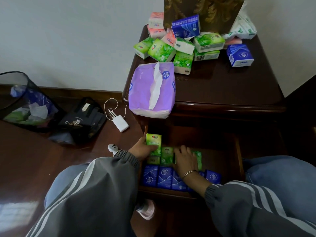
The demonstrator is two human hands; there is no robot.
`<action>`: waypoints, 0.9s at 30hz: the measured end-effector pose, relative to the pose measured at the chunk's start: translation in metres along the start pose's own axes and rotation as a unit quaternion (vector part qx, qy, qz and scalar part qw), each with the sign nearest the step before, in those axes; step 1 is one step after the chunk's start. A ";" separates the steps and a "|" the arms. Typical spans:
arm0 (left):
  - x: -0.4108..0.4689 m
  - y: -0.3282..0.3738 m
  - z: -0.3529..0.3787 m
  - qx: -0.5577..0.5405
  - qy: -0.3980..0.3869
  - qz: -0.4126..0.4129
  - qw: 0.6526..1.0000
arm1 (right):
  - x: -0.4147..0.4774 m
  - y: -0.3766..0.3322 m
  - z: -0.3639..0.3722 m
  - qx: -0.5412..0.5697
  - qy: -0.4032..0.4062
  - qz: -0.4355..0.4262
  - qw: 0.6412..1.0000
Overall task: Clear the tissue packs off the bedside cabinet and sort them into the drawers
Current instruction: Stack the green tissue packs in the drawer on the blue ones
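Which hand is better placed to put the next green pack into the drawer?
The left hand: it grips a green pack over the drawer; the right hand lies flat on the green row.

The left hand (141, 149) reaches in at the left edge of the drawer (239, 159), its fingers curled round an upright green pack (153, 140). The right hand (185, 160) lies palm down just beside it, fingers straight.

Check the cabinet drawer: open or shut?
Open. The drawer is pulled out, showing rows of blue packs and green packs inside.
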State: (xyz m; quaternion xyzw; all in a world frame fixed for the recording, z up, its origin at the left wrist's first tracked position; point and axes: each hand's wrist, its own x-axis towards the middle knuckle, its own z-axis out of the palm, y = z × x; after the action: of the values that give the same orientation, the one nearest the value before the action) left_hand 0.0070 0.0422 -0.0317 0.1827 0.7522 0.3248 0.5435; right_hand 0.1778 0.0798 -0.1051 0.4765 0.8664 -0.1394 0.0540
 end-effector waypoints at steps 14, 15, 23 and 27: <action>-0.011 -0.002 0.006 0.039 -0.100 0.033 0.994 | 0.018 -0.008 -0.058 0.579 -0.162 0.133 0.788; -0.011 -0.002 0.006 0.057 -0.118 0.040 0.991 | 0.019 -0.008 -0.057 0.581 -0.159 0.134 0.787; -0.005 -0.008 -0.013 0.298 0.191 0.067 0.933 | 0.032 0.013 -0.030 0.409 -0.038 0.211 0.887; -0.005 -0.021 -0.001 0.285 0.089 0.029 0.954 | 0.029 -0.003 -0.015 0.307 -0.029 0.152 0.939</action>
State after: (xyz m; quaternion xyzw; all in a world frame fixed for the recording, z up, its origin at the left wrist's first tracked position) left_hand 0.0096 0.0236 -0.0425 0.3227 0.8529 0.1272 0.3902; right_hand 0.1604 0.1065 -0.0968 0.5918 0.6966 -0.4026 -0.0495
